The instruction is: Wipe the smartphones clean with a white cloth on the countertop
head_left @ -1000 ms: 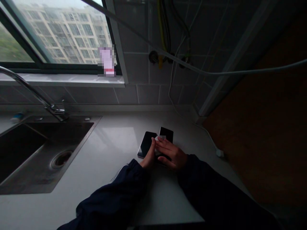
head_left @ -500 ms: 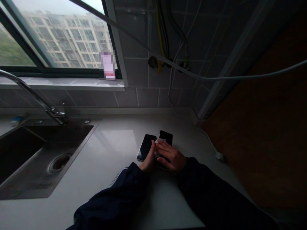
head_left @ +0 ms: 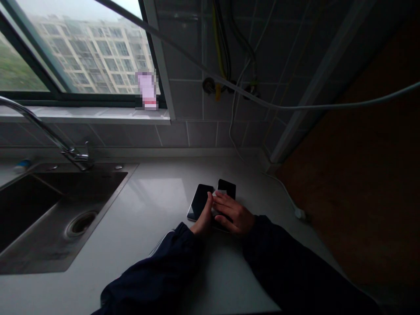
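Two dark smartphones lie on the counter: the left phone (head_left: 197, 202) shows most of its black screen, and the right phone (head_left: 228, 187) is largely under my hands. My right hand (head_left: 235, 215) presses a small white cloth or tissue (head_left: 222, 191) against the right phone, fingers together and thumb lower down. My left hand (head_left: 204, 215) is upright at the right phone's left edge, touching my right fingertips. Its thumb points up, and its other fingers are hidden, so its grip does not show.
A steel sink (head_left: 98, 214) with a curved faucet (head_left: 49, 131) is at the left. Behind it is a window sill (head_left: 82, 113). A white cable (head_left: 278, 106) hangs across the view, and a white plug (head_left: 299, 213) lies at the counter's right side by a brown panel (head_left: 367, 188).
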Tool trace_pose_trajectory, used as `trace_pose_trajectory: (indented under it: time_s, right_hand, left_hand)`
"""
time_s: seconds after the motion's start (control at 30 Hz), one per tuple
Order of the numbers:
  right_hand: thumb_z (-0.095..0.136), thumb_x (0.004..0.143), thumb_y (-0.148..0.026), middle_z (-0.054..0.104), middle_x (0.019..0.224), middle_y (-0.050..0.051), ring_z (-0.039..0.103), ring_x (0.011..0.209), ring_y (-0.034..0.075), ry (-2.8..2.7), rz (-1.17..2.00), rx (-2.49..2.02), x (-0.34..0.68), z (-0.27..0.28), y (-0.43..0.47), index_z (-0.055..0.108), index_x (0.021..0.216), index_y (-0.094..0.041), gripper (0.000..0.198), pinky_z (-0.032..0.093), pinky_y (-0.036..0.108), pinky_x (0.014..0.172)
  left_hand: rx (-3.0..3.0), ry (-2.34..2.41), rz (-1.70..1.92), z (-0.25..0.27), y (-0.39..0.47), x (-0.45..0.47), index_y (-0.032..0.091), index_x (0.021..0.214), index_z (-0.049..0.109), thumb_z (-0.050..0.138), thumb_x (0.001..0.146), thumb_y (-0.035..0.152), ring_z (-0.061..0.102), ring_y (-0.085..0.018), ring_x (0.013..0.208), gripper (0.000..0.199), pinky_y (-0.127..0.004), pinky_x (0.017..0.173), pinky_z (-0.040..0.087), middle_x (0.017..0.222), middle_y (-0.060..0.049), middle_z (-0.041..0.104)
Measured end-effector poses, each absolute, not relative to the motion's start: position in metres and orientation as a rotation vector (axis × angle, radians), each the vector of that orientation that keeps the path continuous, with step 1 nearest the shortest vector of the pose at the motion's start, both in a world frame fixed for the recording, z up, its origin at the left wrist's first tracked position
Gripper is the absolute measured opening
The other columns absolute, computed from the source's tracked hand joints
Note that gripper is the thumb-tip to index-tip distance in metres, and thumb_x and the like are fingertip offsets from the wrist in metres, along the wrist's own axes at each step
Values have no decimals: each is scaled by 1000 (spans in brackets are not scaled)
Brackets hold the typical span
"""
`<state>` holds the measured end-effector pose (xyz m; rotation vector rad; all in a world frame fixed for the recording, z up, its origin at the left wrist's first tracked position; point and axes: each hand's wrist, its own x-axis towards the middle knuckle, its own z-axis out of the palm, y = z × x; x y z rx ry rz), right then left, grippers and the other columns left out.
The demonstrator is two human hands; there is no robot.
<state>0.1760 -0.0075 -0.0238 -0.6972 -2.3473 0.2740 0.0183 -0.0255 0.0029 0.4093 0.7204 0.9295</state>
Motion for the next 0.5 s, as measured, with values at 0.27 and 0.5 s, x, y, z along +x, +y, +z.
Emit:
trace_pose_trajectory:
  time_s: [0.27,0.5]
  right_hand:
    - [47,103,-39,54,150,16,39,149,29,-2338,281,-687,176,-22,-8,56,144,-15,49,40,55,118]
    - [47,103,-39,55,149,14,41,148,28,-2343,277,-699,176,-13,-9,56,145,-18,48,40,55,118]
  left_hand:
    - [446,754,972,-1,-23,19,15,132,67,40,100,61,53,-26,138,62,-36,119,36,134,-13,68]
    - [358,624,915,-1,-20,16,15,145,55,30,98,69,62,-31,128,77,-42,111,46,127,-17,70]
